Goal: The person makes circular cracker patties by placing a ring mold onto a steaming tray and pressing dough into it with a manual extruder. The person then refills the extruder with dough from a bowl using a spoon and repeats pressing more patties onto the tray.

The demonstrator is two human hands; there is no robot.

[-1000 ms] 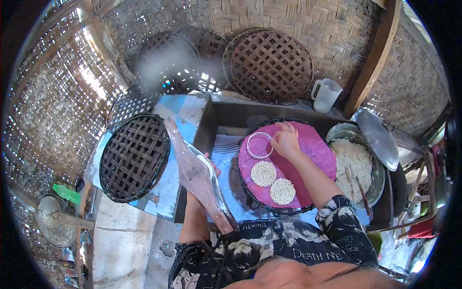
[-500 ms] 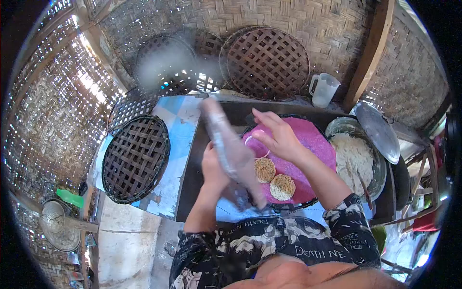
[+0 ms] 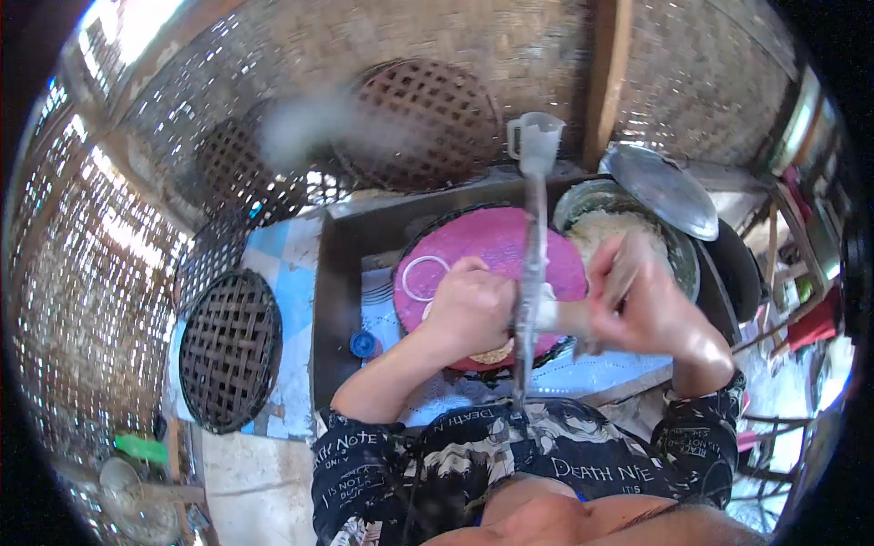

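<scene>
On the desk (image 3: 337, 291) lay a round pink mat (image 3: 464, 235), below a long board (image 3: 531, 259) held edge-on to the view. Right of the mat stood a bowl (image 3: 679, 250) of dough (image 3: 605, 224). The left hand (image 3: 472, 309) was curled, gripping the board; the right hand (image 3: 651, 296), blurred, was at a pale tube (image 3: 572, 317) jutting from the board's right side, and whether it gripped could not be told. A white ring (image 3: 407, 286) lay on the mat.
</scene>
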